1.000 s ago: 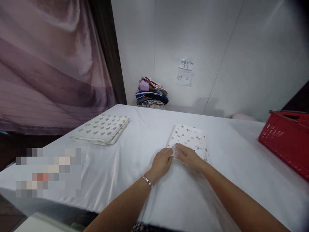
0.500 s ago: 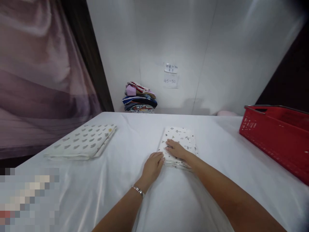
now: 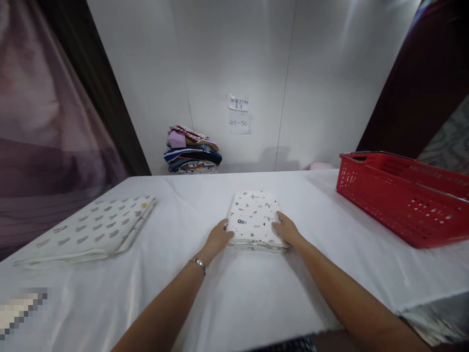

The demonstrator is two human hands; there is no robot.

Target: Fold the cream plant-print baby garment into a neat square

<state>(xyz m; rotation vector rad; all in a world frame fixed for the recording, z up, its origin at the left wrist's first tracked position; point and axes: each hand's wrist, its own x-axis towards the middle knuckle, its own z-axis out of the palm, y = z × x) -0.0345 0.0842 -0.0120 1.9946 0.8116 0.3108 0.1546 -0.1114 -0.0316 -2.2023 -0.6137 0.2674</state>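
A small folded white cloth with tiny dark printed figures (image 3: 253,220) lies flat near the middle of the bench covered with a white sheet (image 3: 256,303). The left hand (image 3: 217,239) touches the left edge of this cloth with fingers stretched, and the right hand (image 3: 287,230) presses against its right edge, so the cloth sits between both hands; neither hand is closed around it. A thin metal bracelet (image 3: 200,264) is on the left wrist. Well apart to the left lies a bigger folded white cloth with grey leaf shapes (image 3: 91,232). A red plastic basket with holes (image 3: 403,195) stands at the right side. At the far wall rests a pile of colourful folded clothes (image 3: 191,156), and two paper notes (image 3: 239,115) hang above it.
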